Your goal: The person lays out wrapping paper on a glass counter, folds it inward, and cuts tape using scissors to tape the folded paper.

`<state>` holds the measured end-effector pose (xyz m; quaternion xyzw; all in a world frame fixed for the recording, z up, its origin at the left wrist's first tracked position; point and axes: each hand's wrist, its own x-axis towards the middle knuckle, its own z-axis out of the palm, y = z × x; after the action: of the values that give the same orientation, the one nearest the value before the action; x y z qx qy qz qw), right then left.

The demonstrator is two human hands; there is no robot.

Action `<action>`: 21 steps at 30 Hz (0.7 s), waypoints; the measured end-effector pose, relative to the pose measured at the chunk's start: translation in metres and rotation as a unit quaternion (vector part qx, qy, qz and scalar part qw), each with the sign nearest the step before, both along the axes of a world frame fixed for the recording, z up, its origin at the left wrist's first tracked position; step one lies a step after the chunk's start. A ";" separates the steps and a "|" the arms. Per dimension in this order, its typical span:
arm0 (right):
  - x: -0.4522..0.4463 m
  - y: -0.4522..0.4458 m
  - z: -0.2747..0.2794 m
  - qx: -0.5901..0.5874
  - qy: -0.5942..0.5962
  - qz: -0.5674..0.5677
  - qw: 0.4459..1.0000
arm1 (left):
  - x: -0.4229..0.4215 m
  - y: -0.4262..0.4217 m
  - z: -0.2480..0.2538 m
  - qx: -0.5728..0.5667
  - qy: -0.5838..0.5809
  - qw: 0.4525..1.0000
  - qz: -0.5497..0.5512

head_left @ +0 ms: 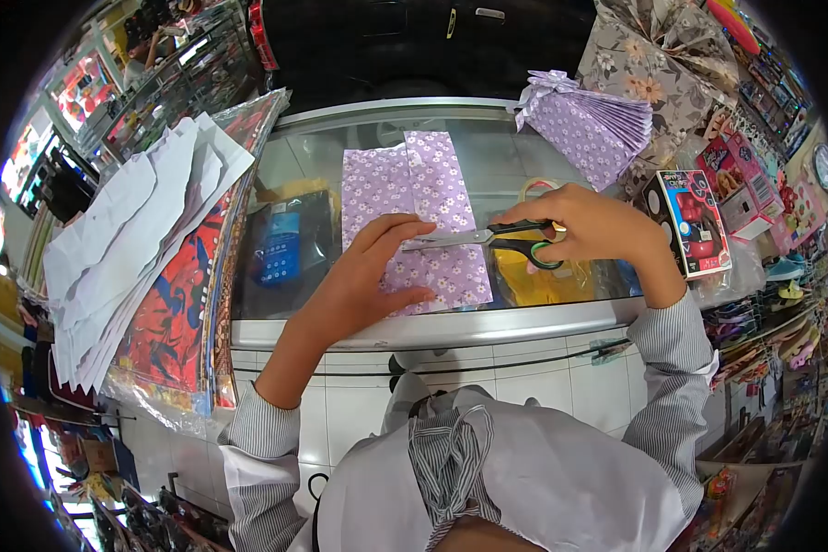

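Note:
Purple flowered wrapping paper [442, 189] lies on the glass counter, with an overlapping strip along its right part. A pair of scissors [501, 239] with black-and-green handles is in my right hand [607, 225], fingers through the loops. The blades point left across the paper, and their tips pass close to or under the fingers of my left hand. My left hand [368, 271] rests on the paper's left side, thumb and fingers spread apart. Behind my right hand, a roll of tape [536, 189] is partly hidden.
White paper sheets [138, 221] are stacked at left over plastic-wrapped prints [170, 322]. A pleated purple flowered wrap [589, 129] stands at back right, near a grey floral wrap [649, 69]. Toy boxes [695, 221] sit at right. The counter's metal edge [432, 327] runs in front of me.

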<state>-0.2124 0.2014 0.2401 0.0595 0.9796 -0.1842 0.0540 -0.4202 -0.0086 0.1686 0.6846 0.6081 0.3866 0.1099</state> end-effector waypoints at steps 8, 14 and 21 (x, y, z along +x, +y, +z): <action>0.012 -0.003 -0.021 0.055 0.063 -0.012 0.996 | 0.000 0.000 0.001 0.005 -0.002 1.000 0.004; 0.013 -0.009 -0.022 0.082 0.042 -0.043 0.995 | 0.001 -0.001 0.002 -0.005 0.004 1.000 0.014; 0.012 -0.005 -0.023 0.088 0.026 -0.040 0.995 | 0.001 -0.001 0.001 -0.005 0.005 1.000 0.010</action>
<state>-0.2007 0.1961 0.2172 0.0981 0.9899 -0.1008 0.0158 -0.4193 -0.0097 0.1699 0.6801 0.6173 0.3808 0.1066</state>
